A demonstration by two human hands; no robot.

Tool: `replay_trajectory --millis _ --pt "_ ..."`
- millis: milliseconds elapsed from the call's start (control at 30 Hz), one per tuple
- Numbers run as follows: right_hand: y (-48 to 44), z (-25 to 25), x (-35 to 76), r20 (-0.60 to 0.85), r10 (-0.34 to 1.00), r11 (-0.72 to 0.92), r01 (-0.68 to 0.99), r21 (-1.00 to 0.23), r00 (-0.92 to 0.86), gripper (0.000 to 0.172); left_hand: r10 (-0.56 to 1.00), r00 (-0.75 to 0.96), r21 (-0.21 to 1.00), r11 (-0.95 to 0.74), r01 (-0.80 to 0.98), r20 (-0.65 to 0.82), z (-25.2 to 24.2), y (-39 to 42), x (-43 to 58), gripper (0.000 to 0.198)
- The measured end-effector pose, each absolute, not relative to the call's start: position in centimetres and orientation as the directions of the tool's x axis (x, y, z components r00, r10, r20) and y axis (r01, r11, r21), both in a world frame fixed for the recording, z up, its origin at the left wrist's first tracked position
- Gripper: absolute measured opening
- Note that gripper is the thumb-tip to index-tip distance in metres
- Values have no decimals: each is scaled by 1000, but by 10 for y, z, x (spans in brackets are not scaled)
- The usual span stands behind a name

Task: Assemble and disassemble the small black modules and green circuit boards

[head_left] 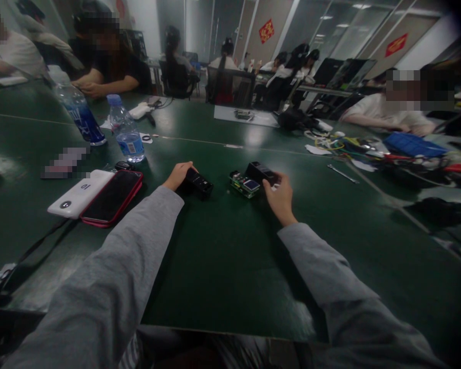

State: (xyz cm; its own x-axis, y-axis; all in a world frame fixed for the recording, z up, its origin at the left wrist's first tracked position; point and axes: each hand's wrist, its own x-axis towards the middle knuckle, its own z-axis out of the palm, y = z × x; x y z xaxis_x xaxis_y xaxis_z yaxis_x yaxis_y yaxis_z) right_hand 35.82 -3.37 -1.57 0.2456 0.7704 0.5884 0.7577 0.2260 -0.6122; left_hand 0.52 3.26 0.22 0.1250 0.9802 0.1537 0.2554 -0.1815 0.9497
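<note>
On the green table, my left hand (179,176) is closed around the left end of a black box-like casing part (200,183), its fingers partly hidden. My right hand (279,196) grips the right end of a second black casing part (262,173), thumb on the near side and fingers behind. Between the two parts sits a small green circuit board (245,184) with a little dark screen on top. It lies just in front of the right casing part, apart from the left one. Both black parts rest at or very near the tabletop.
Left of my arm lie a white device (82,192) and a red-cased phone (113,197). Two water bottles (126,136) (79,110) stand behind them. A wrench (342,173) and a heap of cables (346,146) lie to the right. Several people sit around.
</note>
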Motion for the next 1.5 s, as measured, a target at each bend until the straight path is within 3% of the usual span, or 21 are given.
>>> replay_trajectory --millis 467,1200,1500 --pt "-49 3 336 747 654 367 813 -452 120 44 982 104 949 -178 259 156 -1 36 5 44" --pt "-34 -15 345 613 784 372 715 -592 100 38 973 115 923 -228 309 202 4 31 6 45" --pt "-39 -10 342 628 773 341 774 -534 92 28 967 127 921 -247 299 218 1 33 5 46"
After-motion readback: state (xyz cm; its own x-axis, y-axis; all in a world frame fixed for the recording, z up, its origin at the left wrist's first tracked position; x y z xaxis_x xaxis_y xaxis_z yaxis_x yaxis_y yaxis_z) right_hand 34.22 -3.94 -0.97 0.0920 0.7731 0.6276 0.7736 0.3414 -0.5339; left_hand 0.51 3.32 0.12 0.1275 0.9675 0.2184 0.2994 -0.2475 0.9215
